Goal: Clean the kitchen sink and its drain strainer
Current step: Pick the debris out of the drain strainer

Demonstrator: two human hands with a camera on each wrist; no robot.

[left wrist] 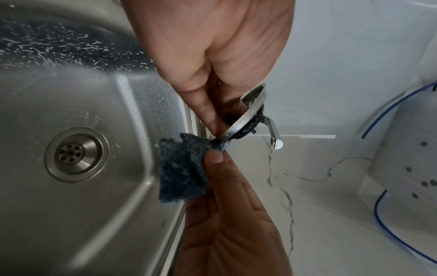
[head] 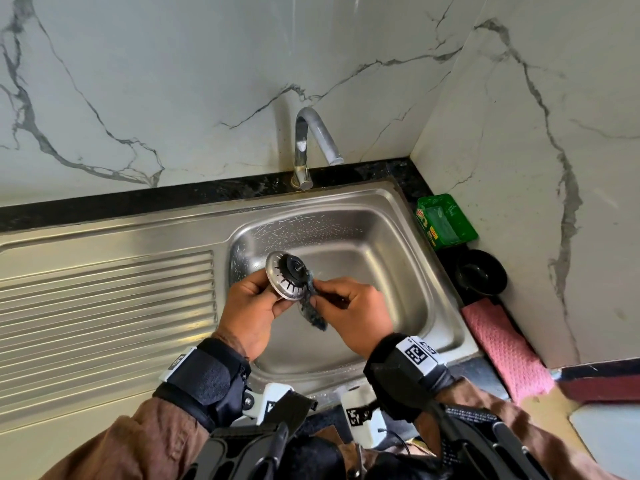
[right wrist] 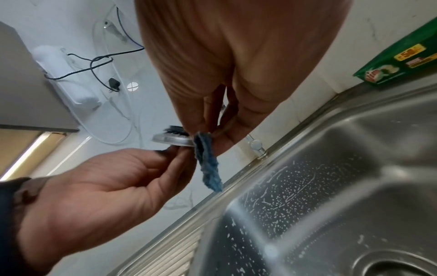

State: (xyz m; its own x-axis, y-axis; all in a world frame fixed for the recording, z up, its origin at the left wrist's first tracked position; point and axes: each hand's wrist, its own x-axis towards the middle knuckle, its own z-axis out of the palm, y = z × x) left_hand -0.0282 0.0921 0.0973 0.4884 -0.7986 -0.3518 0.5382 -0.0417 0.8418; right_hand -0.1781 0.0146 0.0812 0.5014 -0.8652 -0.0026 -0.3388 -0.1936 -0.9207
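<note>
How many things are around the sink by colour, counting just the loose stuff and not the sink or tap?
Green: 1, the soap box
Black: 1, the bowl
Pink: 1, the cloth
Blue: 1, the scrub pad in the right hand
Silver: 1, the strainer in the left hand
Total: 5

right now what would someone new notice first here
First, the two hands held over the steel sink: the left hand grips the round metal drain strainer while the right hand pinches a blue scrub pad against its rim. Next, a green soap box in the counter's right corner.
</note>
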